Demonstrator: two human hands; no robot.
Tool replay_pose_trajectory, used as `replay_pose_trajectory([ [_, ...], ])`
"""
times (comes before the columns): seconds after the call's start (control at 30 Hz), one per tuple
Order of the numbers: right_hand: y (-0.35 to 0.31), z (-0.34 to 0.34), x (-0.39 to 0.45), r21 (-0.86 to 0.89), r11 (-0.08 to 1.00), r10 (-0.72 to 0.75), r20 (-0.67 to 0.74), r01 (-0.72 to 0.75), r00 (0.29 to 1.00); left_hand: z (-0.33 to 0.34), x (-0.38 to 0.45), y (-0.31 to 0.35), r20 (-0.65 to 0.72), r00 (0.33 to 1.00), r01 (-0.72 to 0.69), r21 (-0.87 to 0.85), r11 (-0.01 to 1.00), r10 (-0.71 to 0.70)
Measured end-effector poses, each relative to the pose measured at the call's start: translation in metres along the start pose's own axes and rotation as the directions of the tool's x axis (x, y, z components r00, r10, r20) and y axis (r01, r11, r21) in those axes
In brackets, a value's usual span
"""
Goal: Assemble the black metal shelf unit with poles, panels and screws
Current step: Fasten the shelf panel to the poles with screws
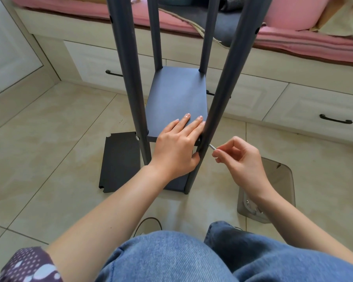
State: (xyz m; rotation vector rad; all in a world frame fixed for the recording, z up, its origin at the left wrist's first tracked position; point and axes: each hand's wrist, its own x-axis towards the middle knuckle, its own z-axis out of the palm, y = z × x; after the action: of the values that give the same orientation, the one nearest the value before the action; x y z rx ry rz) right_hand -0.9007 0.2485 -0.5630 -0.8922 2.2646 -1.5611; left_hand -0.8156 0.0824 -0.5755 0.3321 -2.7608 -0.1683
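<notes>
1. Head view:
2. Tile floor (49, 139) carries the shelf unit; drawers (314, 106) and a pink mattress (293, 41) lie at twelve o'clock.
3. The left hand (175, 147) lies flat, fingers straight, on the raised panel (175, 98), thumb at the near right pole (222, 88).
4. The right hand (240, 159) pinches a screw (212, 147) at that pole.
5. Four poles; one loose panel (118, 161) at nine o'clock; one grey tray (281, 186) at four.
</notes>
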Motion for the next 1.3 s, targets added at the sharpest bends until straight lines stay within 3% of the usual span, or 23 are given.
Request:
replay_pose_trajectory([
  [0.47,-0.001,0.012,0.006,-0.092,0.992,-0.092,-0.009,0.091,0.996,0.0,-0.001,0.003,-0.05,0.999,0.018,-0.029,0.999,-0.019],
  [0.63,0.001,0.01,0.006,-0.06,0.996,-0.064,-0.007,0.063,0.998,0.002,0.0,0.002,-0.073,0.997,0.017,-0.036,0.999,-0.02],
  [0.77,0.001,0.011,0.008,0.11,0.993,0.05,0.006,-0.05,0.999,0.004,0.0,0.001,-0.095,0.995,0.017,-0.031,0.999,-0.02],
  [1.3,0.006,0.009,0.009,-0.101,0.988,-0.114,0.004,0.114,0.993,0.007,-0.001,0.0,-0.15,0.989,-0.002,-0.014,1.0,0.0],
])
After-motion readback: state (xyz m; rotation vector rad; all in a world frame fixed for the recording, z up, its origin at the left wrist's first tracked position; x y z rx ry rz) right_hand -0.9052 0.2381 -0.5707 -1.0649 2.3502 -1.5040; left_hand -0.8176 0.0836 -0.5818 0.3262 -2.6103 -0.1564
